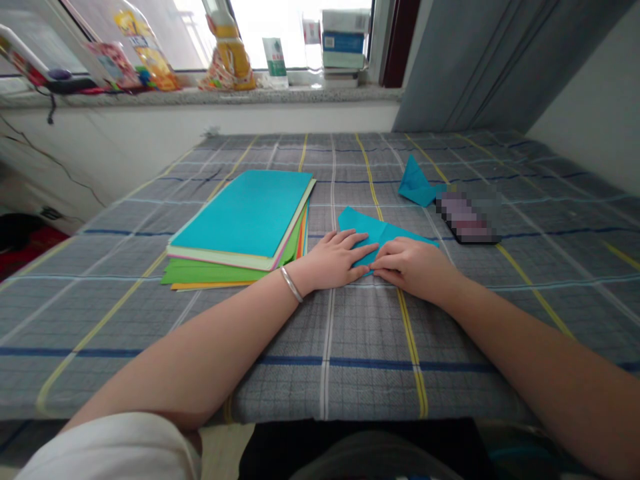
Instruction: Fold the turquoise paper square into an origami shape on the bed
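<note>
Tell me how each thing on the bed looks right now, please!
left hand: flat, pressing on the blue paper.
right hand: flat, pressing on the same paper.
blue paper: partly folded, lying under both hands.
folded blue piece: already folded, lying apart.
paper stack: piled, blue sheet on top, untouched.
bracelet: worn on the left wrist.
dark flat object: blurred, lying flat.
</note>
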A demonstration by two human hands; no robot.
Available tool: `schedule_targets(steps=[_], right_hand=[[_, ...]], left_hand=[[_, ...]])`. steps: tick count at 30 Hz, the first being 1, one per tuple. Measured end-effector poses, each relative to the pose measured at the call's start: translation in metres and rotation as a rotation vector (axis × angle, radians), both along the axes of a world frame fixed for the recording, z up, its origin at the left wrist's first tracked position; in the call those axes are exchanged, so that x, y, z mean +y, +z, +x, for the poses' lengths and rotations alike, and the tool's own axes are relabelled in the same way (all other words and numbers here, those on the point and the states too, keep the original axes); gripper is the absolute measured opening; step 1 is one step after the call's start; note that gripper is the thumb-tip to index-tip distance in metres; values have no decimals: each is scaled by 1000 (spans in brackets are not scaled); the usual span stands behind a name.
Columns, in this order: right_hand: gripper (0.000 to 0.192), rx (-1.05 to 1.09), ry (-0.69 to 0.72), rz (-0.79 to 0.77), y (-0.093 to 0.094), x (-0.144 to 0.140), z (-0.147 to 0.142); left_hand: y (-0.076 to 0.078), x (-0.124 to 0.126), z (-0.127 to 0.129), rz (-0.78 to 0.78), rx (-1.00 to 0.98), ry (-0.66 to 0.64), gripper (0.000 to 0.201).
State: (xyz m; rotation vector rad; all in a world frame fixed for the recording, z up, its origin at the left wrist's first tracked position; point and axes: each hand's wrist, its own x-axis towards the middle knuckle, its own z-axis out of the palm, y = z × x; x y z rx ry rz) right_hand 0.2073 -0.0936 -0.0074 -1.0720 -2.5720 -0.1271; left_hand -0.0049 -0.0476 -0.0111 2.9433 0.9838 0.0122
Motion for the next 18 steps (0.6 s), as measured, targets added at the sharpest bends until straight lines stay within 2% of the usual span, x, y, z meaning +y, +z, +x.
schedule_targets(steps=[9, 13, 18], right_hand=[[17, 15, -31, -10, 1, -2, -1], [19, 9, -41, -9, 1, -2, -1], [18, -3, -56, 5, 1, -2, -1]], left_hand=[[22, 10, -8, -330, 88, 16, 65], [17, 8, -7, -315, 49, 61, 59], [12, 5, -5, -242, 37, 42, 73]])
